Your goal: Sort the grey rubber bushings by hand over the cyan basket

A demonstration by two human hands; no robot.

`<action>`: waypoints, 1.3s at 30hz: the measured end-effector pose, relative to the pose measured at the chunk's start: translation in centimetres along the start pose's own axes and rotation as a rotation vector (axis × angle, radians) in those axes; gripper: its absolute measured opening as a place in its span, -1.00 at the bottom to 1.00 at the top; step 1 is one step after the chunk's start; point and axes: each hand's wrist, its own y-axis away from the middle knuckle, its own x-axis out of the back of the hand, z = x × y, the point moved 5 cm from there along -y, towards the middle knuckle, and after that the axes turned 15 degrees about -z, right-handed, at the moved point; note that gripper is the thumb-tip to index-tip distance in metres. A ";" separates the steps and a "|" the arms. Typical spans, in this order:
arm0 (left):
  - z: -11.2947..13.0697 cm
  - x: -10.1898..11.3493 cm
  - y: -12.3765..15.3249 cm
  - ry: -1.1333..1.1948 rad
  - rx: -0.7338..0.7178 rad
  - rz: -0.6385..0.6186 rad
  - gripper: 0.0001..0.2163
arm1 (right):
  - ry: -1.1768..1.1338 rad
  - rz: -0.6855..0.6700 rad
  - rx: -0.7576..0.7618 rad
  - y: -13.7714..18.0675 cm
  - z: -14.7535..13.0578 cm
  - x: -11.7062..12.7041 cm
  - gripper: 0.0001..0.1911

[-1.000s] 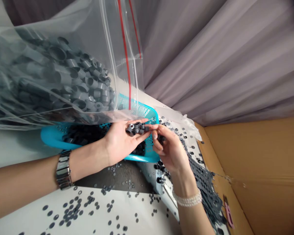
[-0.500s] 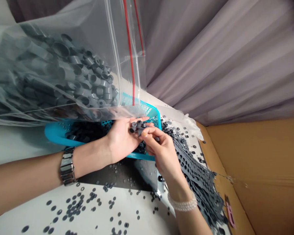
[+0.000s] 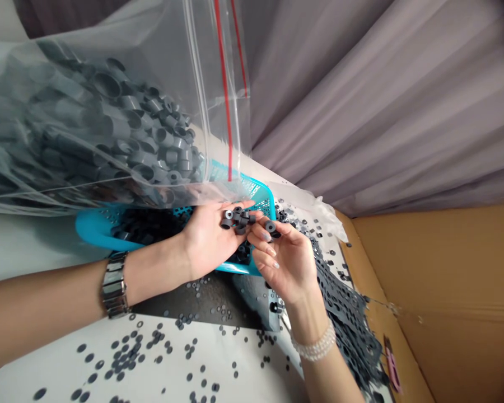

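Observation:
My left hand [image 3: 212,235] is palm up, its fingers stretched out flat, and cradles several small dark grey ring-shaped pieces [image 3: 238,218]. Close by its fingertips, my right hand [image 3: 283,254] is closed in a pinch on a small grey ring-shaped piece [image 3: 270,226] with a hole in its middle. Both hands are over a blue perforated basket [image 3: 269,196], in which more dark pieces [image 3: 151,224] lie. A large clear zip bag [image 3: 218,73] full of grey tube pieces [image 3: 130,126] reaches across the upper left, its edge just above my left hand.
Small dark discs [image 3: 126,358] are scattered over the white table [image 3: 235,386]. Perforated dark sheets [image 3: 344,302] are heaped to the right, with pink-handled scissors or cutters [image 3: 391,366] beside them on cardboard [image 3: 445,291]. A grey curtain [image 3: 361,101] hangs behind.
My right hand has moved slightly right, off the pieces on my left palm, and turned so that a ring-shaped piece shows at its fingertips. My left hand stays in place.

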 end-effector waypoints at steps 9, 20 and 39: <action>0.0 0.1 0.1 0.021 -0.004 0.016 -0.70 | 0.102 0.060 0.026 0.1 -0.4 0.4 -0.88; 0.1 0.5 -0.2 0.031 -0.056 0.017 -0.71 | 0.258 0.071 0.030 0.3 -0.7 0.8 -0.95; -0.1 0.4 -0.2 -0.010 -0.008 0.019 -0.65 | 0.578 0.193 0.066 0.4 -1.0 0.9 -0.87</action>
